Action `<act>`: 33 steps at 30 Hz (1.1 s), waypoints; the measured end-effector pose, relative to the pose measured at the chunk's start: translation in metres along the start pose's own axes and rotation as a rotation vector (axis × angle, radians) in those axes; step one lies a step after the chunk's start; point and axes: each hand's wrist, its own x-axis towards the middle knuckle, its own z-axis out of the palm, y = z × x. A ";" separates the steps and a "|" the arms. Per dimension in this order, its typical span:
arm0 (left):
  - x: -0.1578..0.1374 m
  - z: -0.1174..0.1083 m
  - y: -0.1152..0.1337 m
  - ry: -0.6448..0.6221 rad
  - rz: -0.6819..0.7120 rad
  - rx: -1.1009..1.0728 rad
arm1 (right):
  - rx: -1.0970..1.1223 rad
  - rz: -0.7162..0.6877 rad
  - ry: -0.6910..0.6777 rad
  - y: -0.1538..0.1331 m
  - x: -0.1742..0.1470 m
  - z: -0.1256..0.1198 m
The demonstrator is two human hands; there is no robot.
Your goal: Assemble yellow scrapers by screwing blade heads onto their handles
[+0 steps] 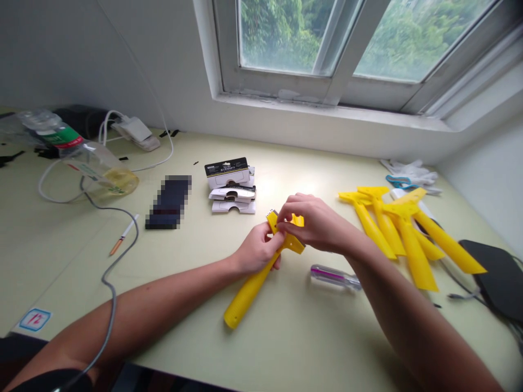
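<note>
The person's right forearm (pixel 412 310) lay nearest, slanting in from the lower right corner, with the left forearm (pixel 163 302) resting low across the opposite side. Between them, a yellow tool (pixel 249 294) sat over the middle of the worktop (pixel 183 245), tilted, its handle end toward the person and its toothed metal edge pointing away. The left hand (pixel 258 249) was closed around its neck, thumb lying along the top. The right hand (pixel 312 220) arched over the head from the right, wrist bent, fingers curled and thumb drawn in close to them, touching the head; whether they pinched anything could not be told. A clear handle (pixel 333 276) with a purple streak lay just beside, partly hidden by the right forearm. Farther out were stacked white-and-black packages (pixel 232 207), a pile of similar yellow tools (pixel 414 245) and, to the left, a tilted bottle (pixel 87 149).
</note>
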 end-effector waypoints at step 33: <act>-0.013 -0.003 0.029 0.109 0.419 0.967 | 0.665 0.291 -0.034 0.043 -0.001 -0.006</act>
